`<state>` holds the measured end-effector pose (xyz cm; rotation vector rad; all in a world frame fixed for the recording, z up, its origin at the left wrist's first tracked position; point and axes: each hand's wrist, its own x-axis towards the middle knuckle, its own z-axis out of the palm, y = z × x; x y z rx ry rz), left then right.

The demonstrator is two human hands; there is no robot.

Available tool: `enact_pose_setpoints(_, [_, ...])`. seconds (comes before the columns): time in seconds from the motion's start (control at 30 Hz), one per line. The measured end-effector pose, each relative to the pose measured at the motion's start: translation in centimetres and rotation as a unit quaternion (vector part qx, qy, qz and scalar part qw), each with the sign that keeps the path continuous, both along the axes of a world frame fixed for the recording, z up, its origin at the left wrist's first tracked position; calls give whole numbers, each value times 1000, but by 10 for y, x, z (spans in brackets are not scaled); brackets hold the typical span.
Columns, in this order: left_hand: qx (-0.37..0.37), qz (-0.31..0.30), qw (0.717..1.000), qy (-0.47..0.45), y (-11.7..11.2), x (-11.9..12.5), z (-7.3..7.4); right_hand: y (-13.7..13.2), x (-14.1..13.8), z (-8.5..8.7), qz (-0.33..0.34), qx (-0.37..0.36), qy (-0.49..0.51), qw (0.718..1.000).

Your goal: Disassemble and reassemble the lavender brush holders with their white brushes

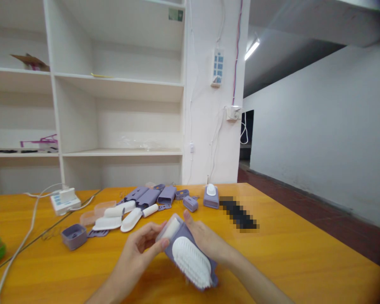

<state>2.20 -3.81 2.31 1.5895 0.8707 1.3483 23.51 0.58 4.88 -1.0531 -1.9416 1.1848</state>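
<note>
Between my two hands, just above the table, is a purple scrub brush [193, 262] with a white bristle head facing up and toward me. Its far end has a clear cover over a white part. My left hand [142, 245] pinches that covered end, thumb on top and fingers curled at the side. Along the right side of the purple body lies my right hand [205, 236], thumb up near the far end; its other fingers are hidden behind the body. Beyond my hands lie white brush heads [131, 219], purple housings [148, 197] and a small purple box [190, 203].
A purple square cup [74, 236] sits at the left. Farther back stand a power strip [65, 200] with a white cable and a purple unit with a white knob [211, 196]. A pixelated dark object [239, 213] lies right. White shelves [120, 114] rise behind the table.
</note>
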Motion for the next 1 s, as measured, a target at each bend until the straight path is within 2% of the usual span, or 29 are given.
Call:
enact_pose_setpoints(0.17, [7,36,999,21,0,5,-4,-1,-3,-2,-42,-34,6,999])
enact_pose_setpoints(0.43, [28,50,995,78,-7,6,3,-4,-9,-1,-4,-144,84,986])
enact_pose_setpoints(0.5, [31,49,995,75,-5,9,2,-4,-12,-1,10,-194,121,973])
enact_pose_setpoints(0.6, [25,64,996,51,1,14,-4,-3,-16,-2,65,-322,150,932])
enact_pose_setpoints(0.67, [16,82,995,45,8,16,-10,-3,-19,-5,91,-369,160,911])
enact_pose_setpoints(0.73, [7,101,993,57,15,15,-17,-4,-22,-10,82,-354,178,915])
enact_pose_setpoints(0.8, [12,130,987,91,21,9,-23,-2,-26,-17,33,-296,192,935])
enact_pose_setpoints(0.87, [57,180,968,167,25,0,-26,2,-28,-26,-31,-237,191,952])
enact_pose_setpoints(0.9, [100,209,946,228,28,-7,-26,6,-28,-30,-59,-216,188,956])
enact_pose_setpoints(1.0, [225,283,841,403,36,-31,-22,20,-22,-40,-105,-188,175,961])
